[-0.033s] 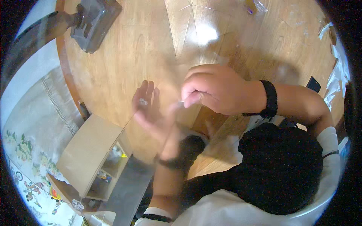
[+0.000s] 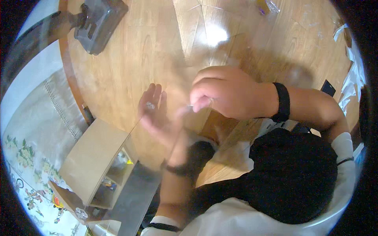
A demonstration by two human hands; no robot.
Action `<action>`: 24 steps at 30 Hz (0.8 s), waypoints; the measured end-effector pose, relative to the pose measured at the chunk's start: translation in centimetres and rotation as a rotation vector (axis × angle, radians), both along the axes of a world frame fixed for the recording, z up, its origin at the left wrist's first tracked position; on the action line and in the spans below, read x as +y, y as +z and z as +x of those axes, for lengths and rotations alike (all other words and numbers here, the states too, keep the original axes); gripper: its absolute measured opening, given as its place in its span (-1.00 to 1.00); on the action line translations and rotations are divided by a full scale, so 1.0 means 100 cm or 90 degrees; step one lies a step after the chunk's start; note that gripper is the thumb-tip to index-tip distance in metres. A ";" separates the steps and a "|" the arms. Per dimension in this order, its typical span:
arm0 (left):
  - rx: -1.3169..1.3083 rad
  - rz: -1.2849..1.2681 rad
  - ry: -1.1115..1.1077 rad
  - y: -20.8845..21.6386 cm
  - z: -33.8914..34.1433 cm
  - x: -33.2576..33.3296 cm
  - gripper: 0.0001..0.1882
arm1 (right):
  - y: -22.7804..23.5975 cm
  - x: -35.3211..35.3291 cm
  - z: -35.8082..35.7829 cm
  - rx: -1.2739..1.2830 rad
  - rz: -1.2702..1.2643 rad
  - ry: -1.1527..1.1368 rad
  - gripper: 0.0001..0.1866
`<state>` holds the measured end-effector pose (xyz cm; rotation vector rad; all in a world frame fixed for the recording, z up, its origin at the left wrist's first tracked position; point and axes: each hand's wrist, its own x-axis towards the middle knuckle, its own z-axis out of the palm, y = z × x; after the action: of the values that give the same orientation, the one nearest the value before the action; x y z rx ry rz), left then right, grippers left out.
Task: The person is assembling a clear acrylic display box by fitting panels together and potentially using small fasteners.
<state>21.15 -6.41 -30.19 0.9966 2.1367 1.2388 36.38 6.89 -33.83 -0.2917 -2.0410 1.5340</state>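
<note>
My left hand is held palm up over the wooden floor. Its fingers are stretched and slightly curled, and part of it is blurred. A small whitish thing shows on its fingers, too small to name. Close by on the right, my right hand is closed, thumb against the bent fingers. At its thumb tip a tiny pale bit sticks out toward the left hand; its kind I cannot make out. A dark band circles my right wrist.
A dark floor-cleaner head on a tube lies at the upper left. At the lower left stands a beige cabinet with open compartments. White plastic lies along the right edge, near a small black flat object.
</note>
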 end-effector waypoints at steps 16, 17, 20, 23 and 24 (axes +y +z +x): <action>-0.036 0.049 -0.056 0.002 -0.012 0.003 -0.03 | 0.001 -0.001 0.004 -0.013 -0.131 -0.049 -0.96; -0.036 0.034 -0.079 0.004 -0.011 0.003 -0.10 | 0.002 -0.002 0.006 -0.018 -0.182 -0.044 -0.96; -0.047 0.016 -0.091 0.005 -0.008 0.004 -0.14 | 0.010 -0.009 0.008 -0.058 -0.346 -0.035 -0.96; -0.078 0.034 -0.066 0.003 -0.005 0.006 -0.09 | 0.015 -0.016 0.007 -0.083 -0.529 -0.026 -0.94; -0.095 0.053 -0.047 0.002 -0.004 0.006 -0.05 | 0.015 -0.017 0.007 -0.074 -0.600 -0.018 -0.92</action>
<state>20.71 -5.84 -29.99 0.9769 1.9316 1.3323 37.06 5.18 -32.29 -0.7604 -1.2293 2.4061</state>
